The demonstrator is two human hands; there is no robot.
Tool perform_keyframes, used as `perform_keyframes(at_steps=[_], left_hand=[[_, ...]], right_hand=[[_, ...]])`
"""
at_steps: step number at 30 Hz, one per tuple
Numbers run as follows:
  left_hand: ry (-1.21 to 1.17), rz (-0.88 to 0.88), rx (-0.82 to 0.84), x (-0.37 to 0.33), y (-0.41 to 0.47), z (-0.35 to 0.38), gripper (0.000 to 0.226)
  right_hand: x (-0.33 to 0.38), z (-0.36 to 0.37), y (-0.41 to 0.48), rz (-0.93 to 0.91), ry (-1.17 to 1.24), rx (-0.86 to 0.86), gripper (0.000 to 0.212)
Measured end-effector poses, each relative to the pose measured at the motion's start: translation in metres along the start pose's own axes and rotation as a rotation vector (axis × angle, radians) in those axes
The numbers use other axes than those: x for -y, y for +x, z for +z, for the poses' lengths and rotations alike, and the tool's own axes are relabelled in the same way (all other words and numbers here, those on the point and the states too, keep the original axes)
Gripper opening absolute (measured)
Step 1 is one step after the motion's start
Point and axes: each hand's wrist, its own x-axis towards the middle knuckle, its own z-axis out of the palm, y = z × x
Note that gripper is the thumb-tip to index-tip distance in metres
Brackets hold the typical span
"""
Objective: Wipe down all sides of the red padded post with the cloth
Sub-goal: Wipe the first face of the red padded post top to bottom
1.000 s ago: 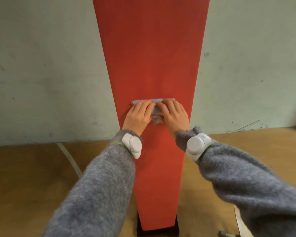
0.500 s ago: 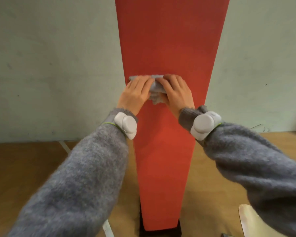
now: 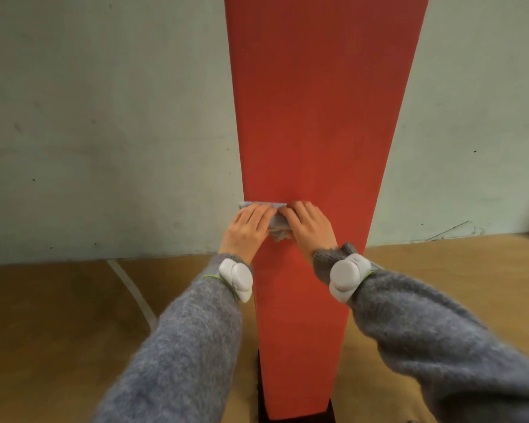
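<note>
Cloth (image 3: 277, 222), under flat left hand (image 3: 246, 230) and right hand (image 3: 310, 228), sits lower on post (image 3: 318, 117).

- I see fuzzy grey knit sleeves: left sleeve (image 3: 180, 346), right sleeve (image 3: 440, 331).
- White rounded pods on the wrists: left pod (image 3: 237, 279), right pod (image 3: 347, 274).
- Thin green band (image 3: 220, 281) by the left pod.
- Left hand (image 3: 248, 227) and right hand (image 3: 310, 228) are bare.

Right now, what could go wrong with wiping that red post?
The cloth is bunched up between the left hand and right hand, so it might wipe only a narrow strip or slip out. Both hands sit toward the left edge of the post, so its right part and hidden sides could get missed.
</note>
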Motion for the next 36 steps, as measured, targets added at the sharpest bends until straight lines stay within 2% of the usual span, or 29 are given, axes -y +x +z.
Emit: perform_keyframes(at_steps=[3, 6, 8, 11, 18, 21, 24, 27, 29, 36], left_hand=[[-0.047, 0.068, 0.060, 0.004, -0.001, -0.004, 0.027], [-0.069, 0.162, 0.062, 0.015, 0.013, -0.010, 0.026], [-0.062, 0.136, 0.007, 0.024, 0.027, -0.012, 0.027], [-0.030, 0.074, -0.090, 0.036, 0.051, -0.017, 0.028], [-0.111, -0.062, -0.155, 0.035, 0.064, -0.021, 0.036], [-0.154, -0.083, -0.102, 0.022, 0.034, -0.014, 0.033], [-0.113, -0.029, 0.015, 0.010, 0.001, -0.011, 0.025], [-0.061, 0.020, 0.141, -0.004, -0.022, -0.009, 0.025], [-0.033, 0.000, 0.199, -0.013, -0.032, -0.008, 0.017], [-0.033, 0.018, 0.207, -0.012, -0.021, -0.008, 0.016]], right_hand=[[0.002, 0.003, -0.008, 0.002, -0.015, 0.062, 0.043], [-0.006, 0.000, 0.005, -0.139, -0.060, 0.040, 0.032], [-0.013, -0.007, 0.022, -0.170, -0.078, -0.001, 0.024], [-0.020, -0.016, 0.052, -0.179, -0.069, -0.054, 0.035], [-0.005, -0.024, 0.065, 0.041, -0.032, -0.131, 0.027], [0.000, -0.016, 0.040, 0.007, -0.046, -0.100, 0.022], [0.004, -0.002, 0.007, -0.057, -0.064, -0.008, 0.011], [0.016, 0.009, -0.019, -0.069, -0.060, 0.090, 0.013], [0.023, 0.013, -0.029, -0.059, -0.053, 0.140, 0.014], [0.010, 0.010, -0.023, -0.126, -0.075, 0.154, 0.018]])
